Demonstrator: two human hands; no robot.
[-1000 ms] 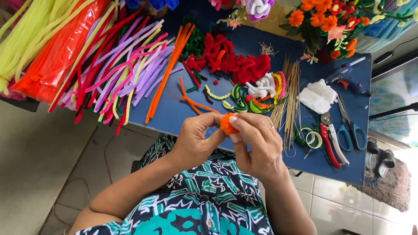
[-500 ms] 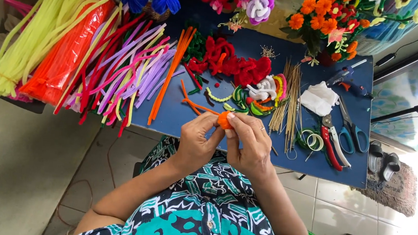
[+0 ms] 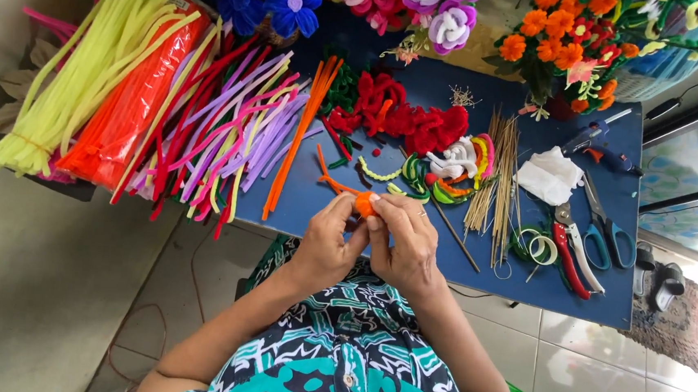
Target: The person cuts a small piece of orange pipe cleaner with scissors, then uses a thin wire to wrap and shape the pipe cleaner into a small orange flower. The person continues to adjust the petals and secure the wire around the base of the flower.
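— What lies along the left edge of the blue tabletop (image 3: 442,268)?

— A bundle of yellow-green pipe cleaners (image 3: 78,87), then a packed orange bundle (image 3: 130,111), then loose red, purple and pink ones (image 3: 222,142) fanned out beside it. A few straight orange stems (image 3: 296,139) lie slanted just right of those.

— And the hands?

— Both are at the near edge, about the middle. The left hand (image 3: 325,247) and the right hand (image 3: 407,245) meet fingertip to fingertip, fingers curled in and pinched on a small orange pipe-cleaner piece (image 3: 364,203) held between them, just above the table.

— What is beyond them?

— Red curled pieces (image 3: 408,118), then a small heap of green, white and pink coils (image 3: 445,170).

— Further right?

— Thin wooden sticks (image 3: 501,182), a crumpled white tissue (image 3: 548,176), red-handled cutters (image 3: 568,248) and blue-handled scissors (image 3: 606,226) near the right edge. Finished flowers, blue (image 3: 293,4), purple-and-white (image 3: 451,23) and orange (image 3: 565,31), line the far edge.
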